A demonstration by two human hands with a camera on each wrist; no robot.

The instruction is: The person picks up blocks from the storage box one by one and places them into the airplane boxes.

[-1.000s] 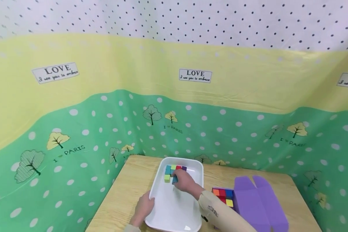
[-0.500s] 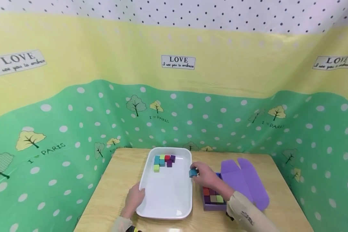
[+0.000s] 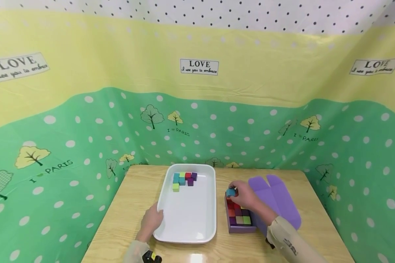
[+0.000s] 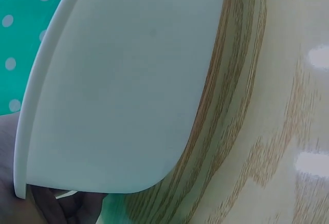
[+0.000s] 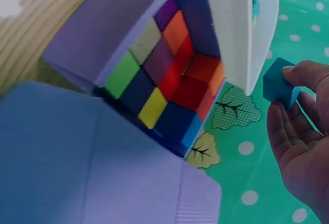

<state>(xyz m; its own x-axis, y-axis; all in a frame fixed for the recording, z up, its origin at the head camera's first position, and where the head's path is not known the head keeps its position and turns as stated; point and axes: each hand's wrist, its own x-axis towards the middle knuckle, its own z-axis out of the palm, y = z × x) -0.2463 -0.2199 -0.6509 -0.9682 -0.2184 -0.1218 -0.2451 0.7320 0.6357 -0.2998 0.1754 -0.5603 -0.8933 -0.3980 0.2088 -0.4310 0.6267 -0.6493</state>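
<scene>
My right hand (image 3: pixel 245 197) pinches a blue cube (image 3: pixel 230 192) between thumb and fingers, over the far end of the purple box (image 3: pixel 242 229). In the right wrist view the cube (image 5: pixel 277 81) shows held at the fingertips, raised beyond the box's far edge. Cubes in red, orange, purple, yellow, green and blue are packed in that box. My left hand (image 3: pixel 152 220) grips the left rim of the white tray (image 3: pixel 187 215), with fingers curled under the rim in the left wrist view. Several cubes, among them a lime cube (image 3: pixel 176 187) and a red cube (image 3: pixel 188 175), sit at the tray's back left.
The box's purple lid (image 3: pixel 281 205) lies folded open to the right, under my right forearm. Tray and box stand side by side on a wooden table (image 3: pixel 118 226), a narrow strip of wood between them. A patterned curtain (image 3: pixel 197 135) rises behind the table.
My right hand has carried the blue cube from among the tray's cubes, rightward past the rim, to over the box. My left hand has stayed on the tray; the head view has shifted.
</scene>
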